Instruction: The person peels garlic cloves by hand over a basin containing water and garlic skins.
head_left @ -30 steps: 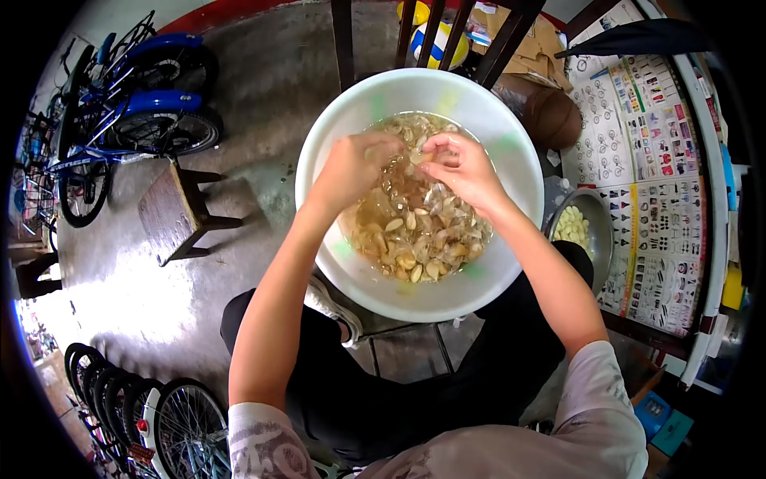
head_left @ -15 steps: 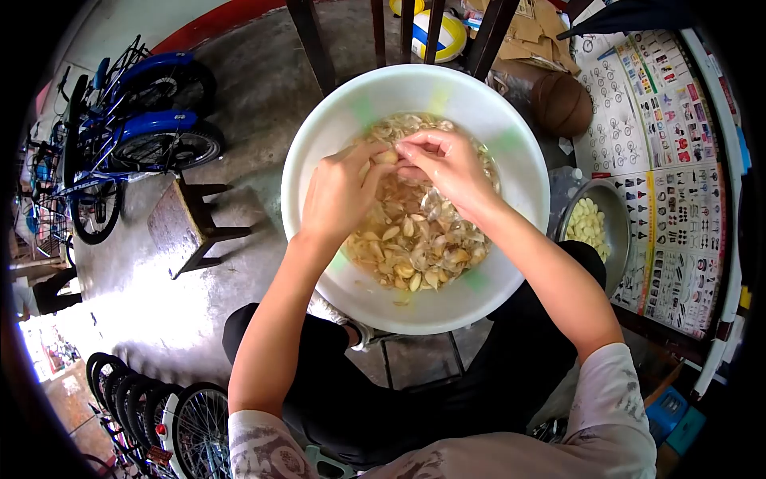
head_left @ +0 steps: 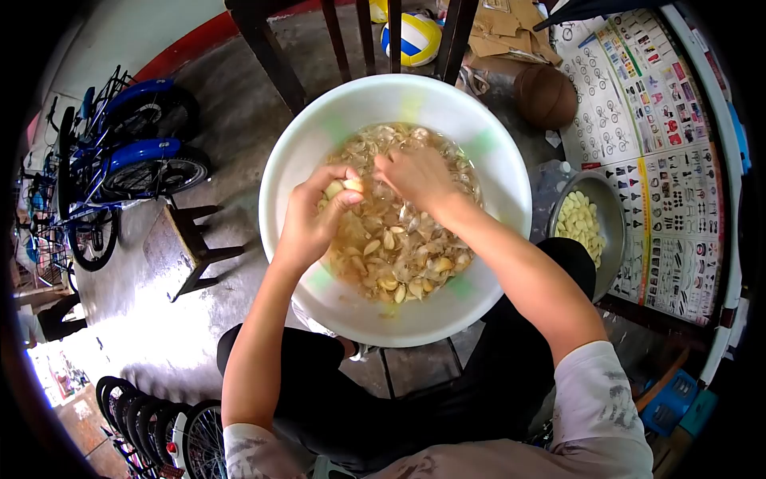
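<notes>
**Left hand (head_left: pixel 306 219) holds pale cloves (head_left: pixel 333 190) over a wide basin (head_left: pixel 277 188)**

The left fingers (head_left: pixel 341 171) and thumb close round at least two pale cloves, gripping them above the left side of the basin. That hold probably keeps the wet, slippery pieces together while leaving part of them exposed. The right hand (head_left: pixel 419 177) hangs just beside it, back upward, its fingers bent over the water (head_left: pixel 341 249); whether they pinch anything I cannot tell, since the hand itself hides what lies under it.

Below, unpeeled garlic pieces (head_left: pixel 400 293) and papery skins (head_left: pixel 415 227) lie mixed in the brownish water. The white basin stands straight ahead, near the knees (head_left: pixel 574 255), likely so that both arms reach it easily and it catches drips. Beside the right knee, a metal bowl (head_left: pixel 613 239) holds bare white cloves (head_left: pixel 580 223), presumably set apart so that they do not mingle with the skins. Dark slats (head_left: pixel 369 40) rise behind the basin's far rim; what supports the basin is hidden.
</notes>
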The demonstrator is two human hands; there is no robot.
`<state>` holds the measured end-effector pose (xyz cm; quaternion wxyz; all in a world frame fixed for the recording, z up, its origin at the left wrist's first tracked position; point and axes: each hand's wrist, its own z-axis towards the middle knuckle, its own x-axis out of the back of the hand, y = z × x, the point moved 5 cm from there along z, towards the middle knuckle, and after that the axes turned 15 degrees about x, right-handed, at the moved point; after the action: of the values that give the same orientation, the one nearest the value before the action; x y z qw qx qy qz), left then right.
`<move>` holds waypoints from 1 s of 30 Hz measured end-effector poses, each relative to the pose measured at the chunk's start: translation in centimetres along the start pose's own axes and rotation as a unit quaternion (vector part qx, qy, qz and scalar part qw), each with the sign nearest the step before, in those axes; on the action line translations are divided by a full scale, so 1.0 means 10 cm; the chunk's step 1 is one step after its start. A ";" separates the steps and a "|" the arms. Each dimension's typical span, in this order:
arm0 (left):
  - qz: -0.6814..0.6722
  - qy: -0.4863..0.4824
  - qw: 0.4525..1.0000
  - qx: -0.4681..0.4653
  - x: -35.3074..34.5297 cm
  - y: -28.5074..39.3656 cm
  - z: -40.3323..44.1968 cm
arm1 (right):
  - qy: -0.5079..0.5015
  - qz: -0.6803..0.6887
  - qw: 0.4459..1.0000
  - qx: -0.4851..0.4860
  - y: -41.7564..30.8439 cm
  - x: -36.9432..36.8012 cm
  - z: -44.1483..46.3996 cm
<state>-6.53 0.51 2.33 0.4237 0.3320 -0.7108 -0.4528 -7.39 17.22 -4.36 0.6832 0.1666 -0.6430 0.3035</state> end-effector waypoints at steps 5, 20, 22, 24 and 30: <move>0.019 0.023 0.998 -0.052 -0.05 0.09 -0.08 | 0.043 -0.030 0.998 0.041 0.06 -0.25 -0.10; 0.086 0.119 0.986 -0.083 -0.03 0.19 -0.10 | 0.133 0.404 0.902 -0.071 -0.10 0.88 -0.09; 0.076 0.124 0.987 -0.062 -0.03 0.16 -0.09 | 0.170 0.504 0.842 -0.093 -0.19 0.90 -0.10; 0.110 0.142 0.981 -0.070 -0.03 0.18 -0.10 | 0.189 0.480 0.855 -0.055 -0.20 0.90 -0.10; -0.016 0.142 0.990 -0.004 -0.07 0.11 -0.07 | 0.235 0.500 0.830 -0.076 -0.18 0.84 -0.14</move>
<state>-5.65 1.26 3.29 0.5150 0.4023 -0.6359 -0.4105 -5.31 18.41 4.00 0.5790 -0.3072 -0.4792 0.5837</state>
